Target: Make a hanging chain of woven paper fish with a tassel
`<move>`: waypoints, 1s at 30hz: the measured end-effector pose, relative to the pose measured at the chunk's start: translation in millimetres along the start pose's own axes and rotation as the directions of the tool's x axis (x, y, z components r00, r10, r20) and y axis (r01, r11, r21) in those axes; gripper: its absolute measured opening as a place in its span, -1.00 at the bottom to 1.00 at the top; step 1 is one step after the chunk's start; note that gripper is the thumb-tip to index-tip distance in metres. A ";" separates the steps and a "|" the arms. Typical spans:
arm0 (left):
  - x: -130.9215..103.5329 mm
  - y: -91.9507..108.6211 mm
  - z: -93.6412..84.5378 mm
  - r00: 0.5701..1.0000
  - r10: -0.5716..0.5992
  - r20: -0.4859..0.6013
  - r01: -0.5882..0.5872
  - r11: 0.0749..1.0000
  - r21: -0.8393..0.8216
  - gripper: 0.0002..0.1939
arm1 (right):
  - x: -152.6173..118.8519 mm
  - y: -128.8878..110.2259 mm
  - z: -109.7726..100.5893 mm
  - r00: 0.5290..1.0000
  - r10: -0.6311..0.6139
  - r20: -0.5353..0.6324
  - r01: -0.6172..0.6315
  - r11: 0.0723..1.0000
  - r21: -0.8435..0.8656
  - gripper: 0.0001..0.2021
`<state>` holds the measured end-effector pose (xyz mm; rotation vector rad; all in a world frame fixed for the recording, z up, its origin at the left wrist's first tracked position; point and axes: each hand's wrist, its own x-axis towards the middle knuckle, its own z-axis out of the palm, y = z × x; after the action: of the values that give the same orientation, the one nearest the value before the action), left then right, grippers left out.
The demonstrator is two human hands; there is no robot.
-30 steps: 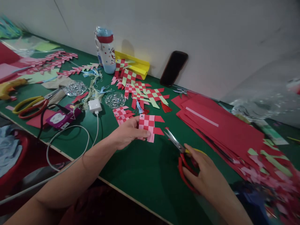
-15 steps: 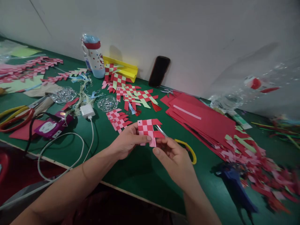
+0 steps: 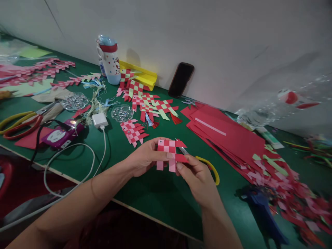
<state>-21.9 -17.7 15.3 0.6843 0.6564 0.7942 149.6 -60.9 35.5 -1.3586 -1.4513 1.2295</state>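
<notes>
Since the frame of one second ago, the right hand [image 3: 195,174] has come in from the stack of red paper [image 3: 223,138], and now meets the left hand at the woven paper fish [image 3: 167,148]. Fish located nearer the wearer than the stack and to its left, raised above the table [image 3: 153,199]. Left hand [image 3: 145,157]: fingers closed on the fish, thumb across its checked front. Right hand: thumb and forefinger narrow, at the tail-side strips; cannot tell whether they pinch one. Scissors [image 3: 211,164] sit behind that hand, on the stack's near side; whether gripped or lying cannot be determined. Red strip ends appear slanted, pink ones blunt. Step in hand judged to be handling the loose strips. Recommended: maintain light thumb pressure on the weave, draw each strip snug singly without bending it, keep fingertips clear of the blades, and match slants to the finished fish [image 3: 135,89] left of the stack.
</notes>
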 end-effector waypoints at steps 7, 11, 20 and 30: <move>0.4 -0.6 3.8 0.998 -0.063 -0.026 0.063 0.998 -0.005 -0.43 | -3.2 -2.4 -0.7 0.998 0.053 0.037 -0.052 0.998 -0.033 -0.86; 0.4 0.0 5.7 0.997 -0.069 -0.036 0.069 0.998 0.001 -0.42 | -4.6 -2.7 -0.5 0.996 0.071 0.057 -0.067 0.996 -0.059 -0.85; 3.4 -1.8 -3.8 0.998 0.028 -0.052 -0.026 0.999 0.035 -0.48 | -4.0 3.9 -15.7 0.996 0.016 -0.089 -0.039 0.964 -0.264 -0.79; 4.2 -0.8 -4.7 0.997 0.045 -0.069 -0.043 0.998 0.038 -0.69 | -0.1 13.5 -59.1 0.905 -0.360 -0.225 0.055 0.626 -0.778 -0.67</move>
<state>-22.8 -13.3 10.8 0.7087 0.7222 0.8516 209.8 -53.6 35.7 -1.7563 -1.8655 0.1214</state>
